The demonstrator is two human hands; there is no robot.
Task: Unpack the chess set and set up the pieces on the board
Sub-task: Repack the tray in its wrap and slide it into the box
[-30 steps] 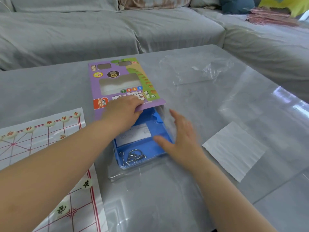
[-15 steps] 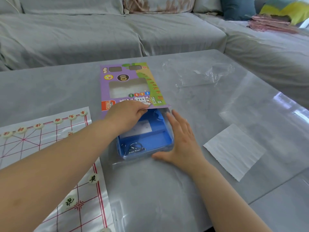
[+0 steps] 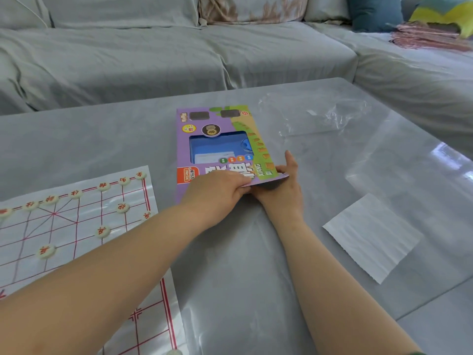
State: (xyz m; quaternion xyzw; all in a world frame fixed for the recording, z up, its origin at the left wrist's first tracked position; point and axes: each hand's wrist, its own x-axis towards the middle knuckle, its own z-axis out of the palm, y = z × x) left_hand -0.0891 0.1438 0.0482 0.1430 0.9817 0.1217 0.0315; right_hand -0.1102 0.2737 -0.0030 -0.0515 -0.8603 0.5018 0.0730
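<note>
A purple and green chess set box (image 3: 220,124) lies flat in the middle of the grey table. A blue tray (image 3: 217,149) shows through the box's window, fully inside the sleeve. My left hand (image 3: 217,192) pinches the box's near edge. My right hand (image 3: 284,187) presses against the near right corner, thumb on top of the flap. At the left lies the white paper board (image 3: 76,226) with red lines. Several cream round pieces (image 3: 103,231) with red characters sit on it, most along the far row.
A crumpled clear plastic bag (image 3: 317,116) lies beyond the box to the right. A white paper sheet (image 3: 371,237) rests at the right near the table edge. A grey-covered sofa (image 3: 153,55) wraps around the far and right sides.
The blue tray stuck out of the box toward me; now it has been pushed all the way in. My right hand moved forward with it to the box's near edge.
</note>
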